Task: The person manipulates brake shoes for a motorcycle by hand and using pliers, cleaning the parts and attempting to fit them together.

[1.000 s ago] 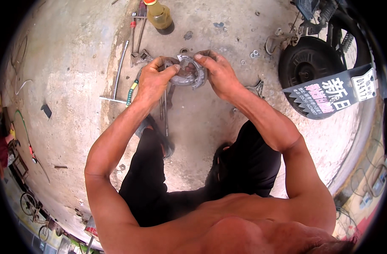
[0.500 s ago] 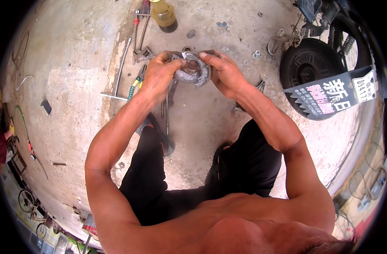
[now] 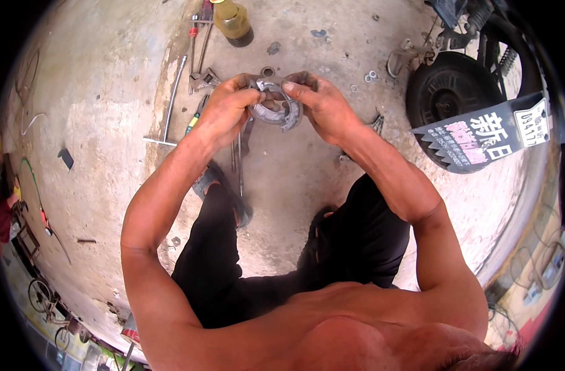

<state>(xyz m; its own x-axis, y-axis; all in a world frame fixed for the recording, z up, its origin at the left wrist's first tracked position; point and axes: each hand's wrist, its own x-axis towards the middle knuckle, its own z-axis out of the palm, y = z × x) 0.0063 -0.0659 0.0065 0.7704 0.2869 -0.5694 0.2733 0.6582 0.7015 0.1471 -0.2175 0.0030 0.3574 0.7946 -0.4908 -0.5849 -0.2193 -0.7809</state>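
My left hand (image 3: 223, 111) and my right hand (image 3: 325, 108) both grip a grey curved metal ring (image 3: 267, 113), which looks like a pair of brake shoes, one hand at each side, thumbs on its upper part. Some fingers are hidden behind it. On the concrete floor near my left hand lie an adjustable wrench (image 3: 203, 79), green-handled pliers (image 3: 194, 120), a long T-handle wrench (image 3: 174, 99) and red-handled tools (image 3: 194, 34). Long thin metal tools (image 3: 240, 167) lie below the ring. A bottle of yellowish liquid (image 3: 231, 25) stands beyond.
At the upper right are a vehicle's black wheel (image 3: 446, 80), a dark printed sign board (image 3: 446, 145) and several washers (image 3: 370, 75). My knees and sandaled feet (image 3: 233, 204) are below my hands. Cables (image 3: 523, 260) lie at the far right; a bicycle (image 3: 44, 297) is at the lower left.
Both hands have shifted slightly with the ring and stay gripping it at its sides. The scene moves a little in the picture; otherwise little differs.
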